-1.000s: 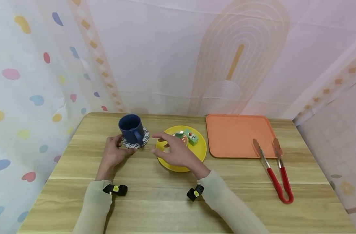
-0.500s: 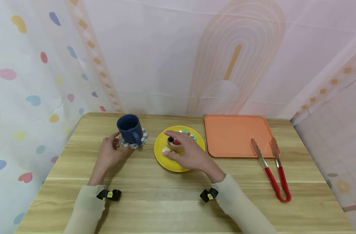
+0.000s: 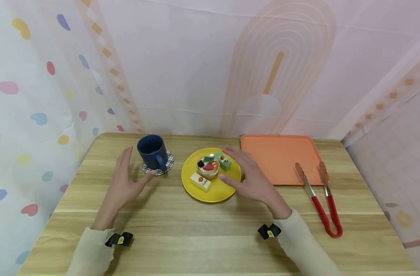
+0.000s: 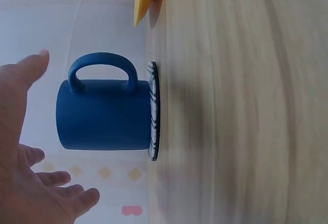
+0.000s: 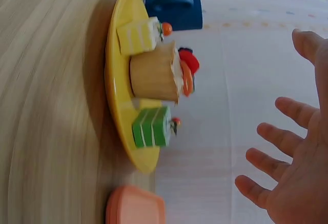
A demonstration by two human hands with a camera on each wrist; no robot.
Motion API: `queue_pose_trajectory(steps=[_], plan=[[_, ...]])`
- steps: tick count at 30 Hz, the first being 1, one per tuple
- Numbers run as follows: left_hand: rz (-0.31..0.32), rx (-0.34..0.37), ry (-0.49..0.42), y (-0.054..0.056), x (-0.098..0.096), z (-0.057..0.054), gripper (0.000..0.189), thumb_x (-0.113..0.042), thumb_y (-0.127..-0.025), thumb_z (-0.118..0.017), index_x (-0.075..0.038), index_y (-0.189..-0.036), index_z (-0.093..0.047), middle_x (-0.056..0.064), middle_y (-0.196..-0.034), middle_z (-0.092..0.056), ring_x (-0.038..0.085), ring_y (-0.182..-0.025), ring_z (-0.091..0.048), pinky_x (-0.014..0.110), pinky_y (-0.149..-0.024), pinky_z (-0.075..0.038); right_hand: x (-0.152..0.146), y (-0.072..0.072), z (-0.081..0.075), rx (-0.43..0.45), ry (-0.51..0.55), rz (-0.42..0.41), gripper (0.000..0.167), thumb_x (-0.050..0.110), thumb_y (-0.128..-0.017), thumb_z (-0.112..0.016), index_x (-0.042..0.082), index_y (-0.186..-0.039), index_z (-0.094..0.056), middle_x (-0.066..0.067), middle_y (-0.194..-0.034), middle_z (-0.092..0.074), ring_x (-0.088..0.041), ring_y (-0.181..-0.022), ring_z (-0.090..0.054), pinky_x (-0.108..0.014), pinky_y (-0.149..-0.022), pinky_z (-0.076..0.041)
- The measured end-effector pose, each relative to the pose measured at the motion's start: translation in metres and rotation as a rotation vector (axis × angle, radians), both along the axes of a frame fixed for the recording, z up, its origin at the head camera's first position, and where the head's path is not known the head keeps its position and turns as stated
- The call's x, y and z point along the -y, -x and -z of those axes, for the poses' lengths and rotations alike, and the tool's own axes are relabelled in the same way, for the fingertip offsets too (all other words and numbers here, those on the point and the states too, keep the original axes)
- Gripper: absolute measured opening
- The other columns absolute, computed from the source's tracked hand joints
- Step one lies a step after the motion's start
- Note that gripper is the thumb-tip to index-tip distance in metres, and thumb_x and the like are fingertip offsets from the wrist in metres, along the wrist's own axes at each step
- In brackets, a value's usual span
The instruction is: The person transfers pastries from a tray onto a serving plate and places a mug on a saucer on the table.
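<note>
A dark blue mug stands upright on a round checked coaster, its handle toward the front right. My left hand is just in front of and left of the mug, fingers spread and holding nothing. In the left wrist view a gap shows between this hand and the mug. My right hand hovers over the right rim of a yellow plate, fingers loosely extended. On the plate sit a fruit-topped tart, a pale yellow cake slice and a green cake slice.
An orange tray lies at the back right of the wooden table. Red-handled tongs rest with their tips over its front right edge. A patterned curtain hangs behind the table.
My right hand has moved right across the plate, uncovering the tart and cakes. My left hand has drawn back from the coaster and its fingers have spread.
</note>
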State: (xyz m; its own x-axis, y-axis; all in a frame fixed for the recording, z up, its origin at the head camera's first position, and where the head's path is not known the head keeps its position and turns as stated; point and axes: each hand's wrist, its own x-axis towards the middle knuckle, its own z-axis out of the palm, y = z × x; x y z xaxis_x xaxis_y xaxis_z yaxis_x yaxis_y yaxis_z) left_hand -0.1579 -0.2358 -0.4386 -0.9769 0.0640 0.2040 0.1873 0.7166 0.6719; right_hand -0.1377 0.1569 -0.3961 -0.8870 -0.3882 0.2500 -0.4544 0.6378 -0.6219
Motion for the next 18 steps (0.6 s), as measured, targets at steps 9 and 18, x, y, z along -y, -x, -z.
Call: queue_pose_trajectory(steps=[9, 18], plan=[[0.023, -0.029, 0.115, -0.012, 0.004, -0.008, 0.118, -0.051, -0.087, -0.078, -0.022, -0.166, 0.004, 0.009, -0.174, 0.003, 0.035, -0.161, 0.002, 0.076, -0.123, -0.019, -0.040, -0.007, 0.001, -0.088, -0.051, 0.076, 0.075, 0.043, -0.096, -0.070, 0.027, -0.160, -0.036, -0.002, -0.170, -0.027, -0.038, -0.154, -0.024, -0.074, -0.119, -0.029], [0.039, -0.093, 0.281, -0.022, 0.009, -0.009, 0.112, -0.059, -0.087, -0.073, -0.024, -0.167, -0.003, 0.007, -0.174, 0.007, 0.039, -0.159, 0.014, 0.086, -0.116, 0.008, -0.087, -0.018, 0.009, -0.054, -0.178, 0.222, 0.081, 0.049, -0.096, -0.066, 0.031, -0.164, -0.024, -0.005, -0.174, -0.011, -0.043, -0.157, -0.011, -0.083, -0.114, -0.017]])
